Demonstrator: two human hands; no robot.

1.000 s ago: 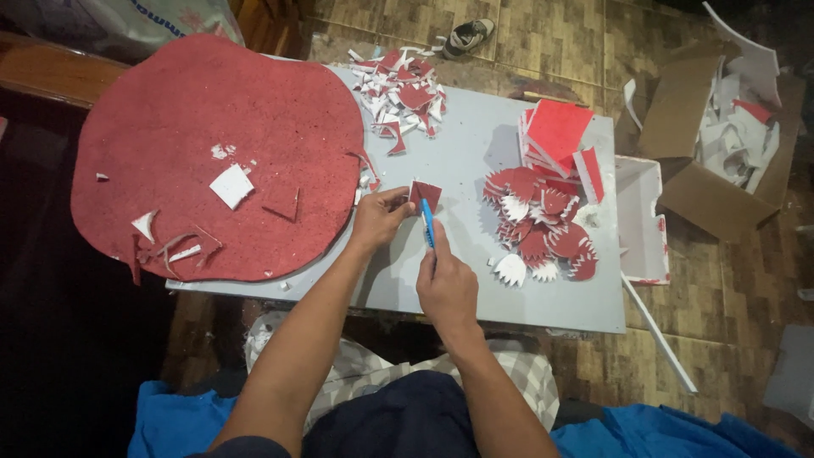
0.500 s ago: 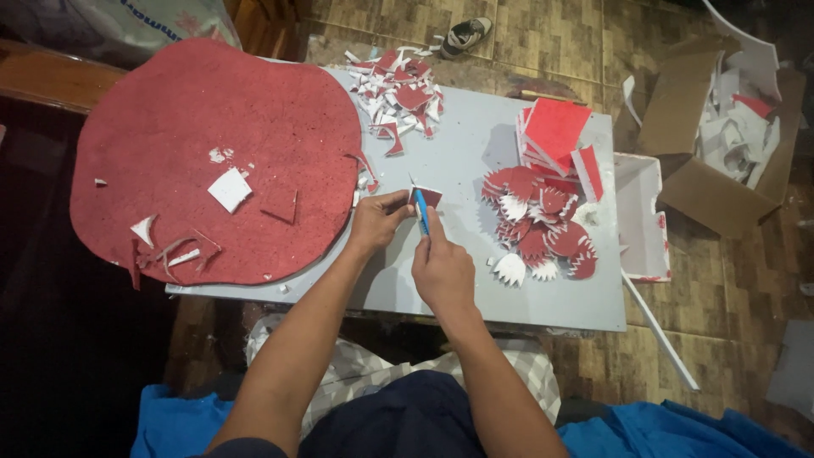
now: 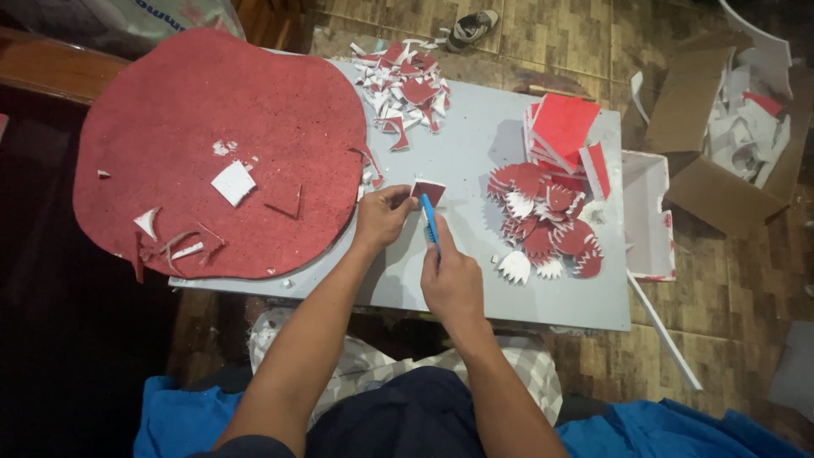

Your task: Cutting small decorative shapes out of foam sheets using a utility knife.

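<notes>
**A:** Where is the small red piece, and what holds it?

**B:** The left hand pinches a small dark red square piece by its left edge; fingers closed on it; the piece sits just above the grey board, close to the board's middle; whether it touches the board I cannot tell.

**A:** And the other hand?

**B:** The right hand is closed round a blue cutter; the cutter's long axis runs from the fist up and slightly left, with its tip right at the lower edge of the piece; tip and piece look to be touching.

**A:** So which way does the piece lie from the cutter grip?

**B:** Straight ahead of the right fist, away from the body and a little left; the left hand is the nearer one, already on the piece; the right reaches it only through the cutter.

**A:** What lies around them?

**B:** Left, a large round red foam sheet overlapping the board; far side, a heap of red and white scraps; right, near the piece, a pile of toothed red shapes below a stack of red squares; on the tiled floor, well apart, an open cardboard box.
</notes>
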